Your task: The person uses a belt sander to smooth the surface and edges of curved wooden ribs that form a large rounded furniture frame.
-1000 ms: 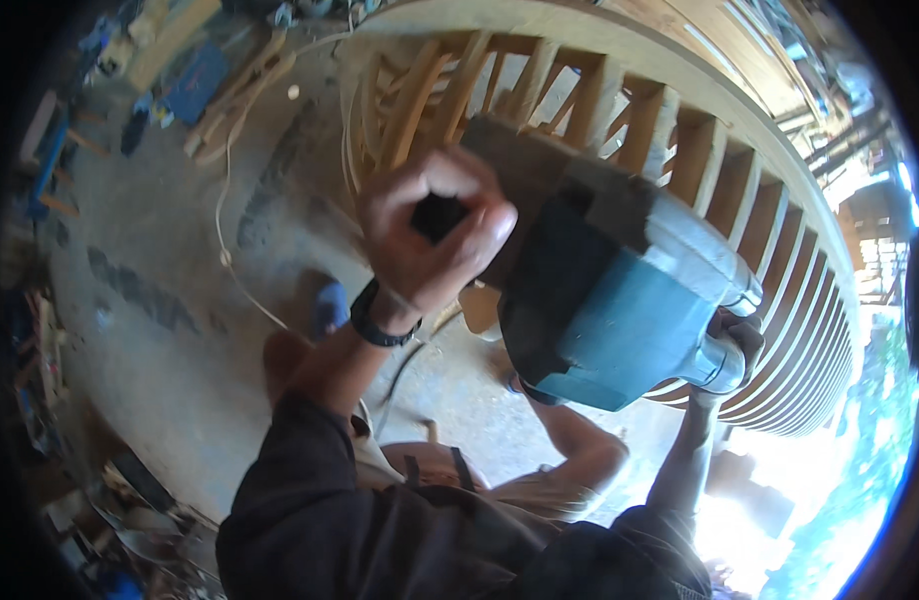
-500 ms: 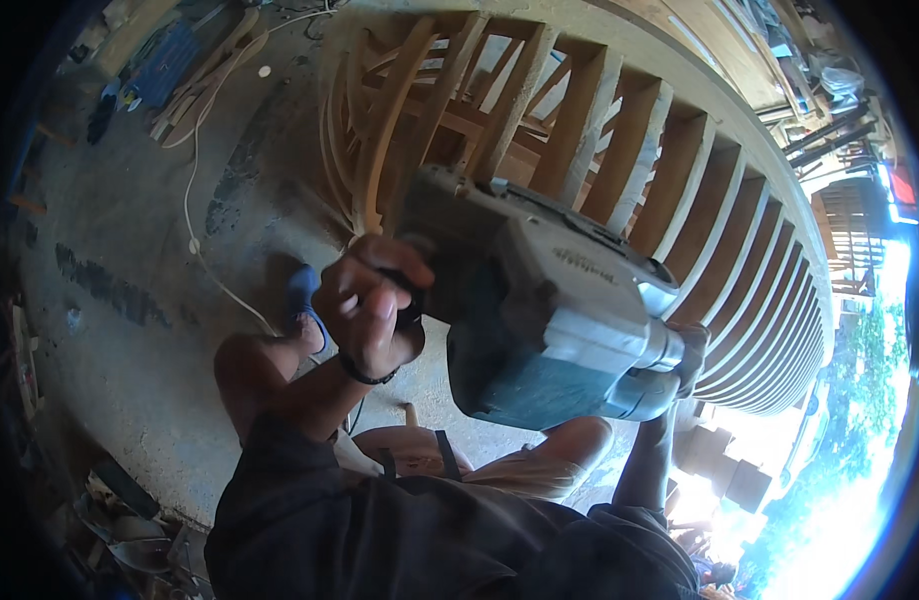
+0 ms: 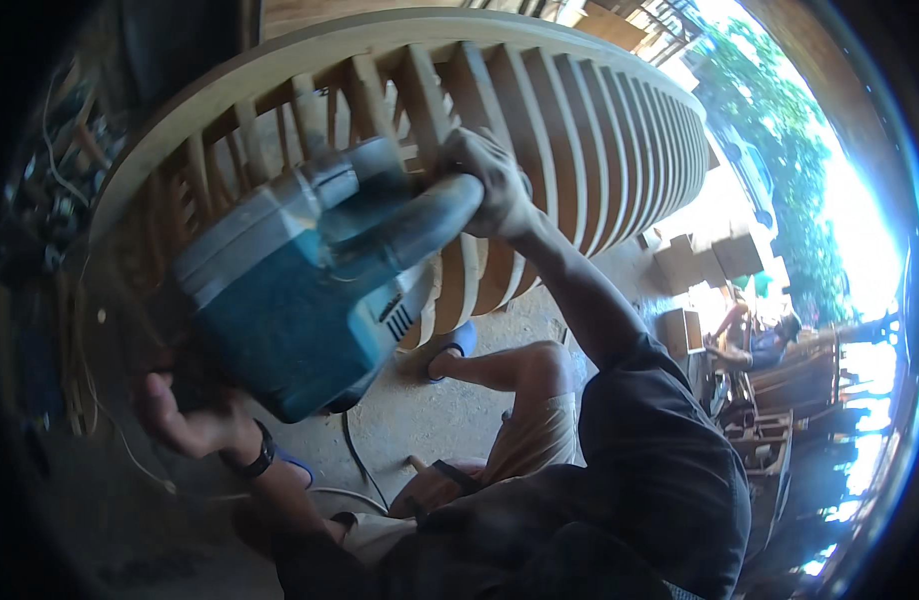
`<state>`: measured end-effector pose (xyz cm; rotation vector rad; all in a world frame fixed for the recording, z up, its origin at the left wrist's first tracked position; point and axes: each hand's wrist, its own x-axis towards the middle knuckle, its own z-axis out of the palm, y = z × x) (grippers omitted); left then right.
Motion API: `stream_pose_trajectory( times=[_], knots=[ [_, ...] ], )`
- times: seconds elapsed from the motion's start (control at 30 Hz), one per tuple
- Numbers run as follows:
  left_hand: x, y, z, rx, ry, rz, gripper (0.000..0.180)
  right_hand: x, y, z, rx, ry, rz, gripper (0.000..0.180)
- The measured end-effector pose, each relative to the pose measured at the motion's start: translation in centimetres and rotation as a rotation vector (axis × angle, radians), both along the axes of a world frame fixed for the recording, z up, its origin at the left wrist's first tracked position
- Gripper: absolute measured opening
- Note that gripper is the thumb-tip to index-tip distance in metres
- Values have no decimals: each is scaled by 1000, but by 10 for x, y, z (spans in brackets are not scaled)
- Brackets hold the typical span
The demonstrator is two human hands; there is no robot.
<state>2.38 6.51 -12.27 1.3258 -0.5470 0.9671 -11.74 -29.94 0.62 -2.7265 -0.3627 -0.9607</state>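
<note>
A teal and grey belt sander (image 3: 280, 310) is held up in front of me, tilted, against the near side of a curved wooden frame (image 3: 540, 130) with many upright ribs. My right hand (image 3: 490, 185) is closed round the handle at its far right end. My left hand (image 3: 195, 415) grips the dark end at the lower left, its thumb showing and its fingers blurred and partly behind the tool. The sander's underside is hidden from view. A black power cord (image 3: 355, 455) hangs below it.
I sit on a low wooden seat (image 3: 430, 485), legs spread on the concrete floor. A pale cable (image 3: 120, 450) runs across the floor at left. Cardboard boxes (image 3: 715, 260) stand to the right, with another person (image 3: 765, 345) beyond them. Clutter lines the left wall.
The sander has swung round to the left, its right-hand end rising toward the ribs. Both hands have moved with it, the right one up and left. My view has turned to the right.
</note>
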Motion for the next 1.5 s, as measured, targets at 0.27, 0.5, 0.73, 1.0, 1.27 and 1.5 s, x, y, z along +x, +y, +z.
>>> stream_pose_trajectory(
  times=[0.27,0.5,0.73,1.0,1.27,1.5],
  knots=[
    [-25,17,5,-532,385,-308,31,-16,23,-15,55,22,89,39],
    [-75,6,-7,-654,396,-545,26,-60,43,-36,-23,-24,95,27],
    [-51,12,14,-361,270,-349,26,-48,45,-40,-28,-80,177,32],
    [36,-34,54,-83,0,-56,18,-22,12,-13,46,-57,57,32],
    [89,-73,123,-352,406,-366,23,18,24,-3,83,-208,-505,36],
    [33,-54,113,-523,542,-428,22,-28,49,-40,326,-247,-374,32]
  ],
)
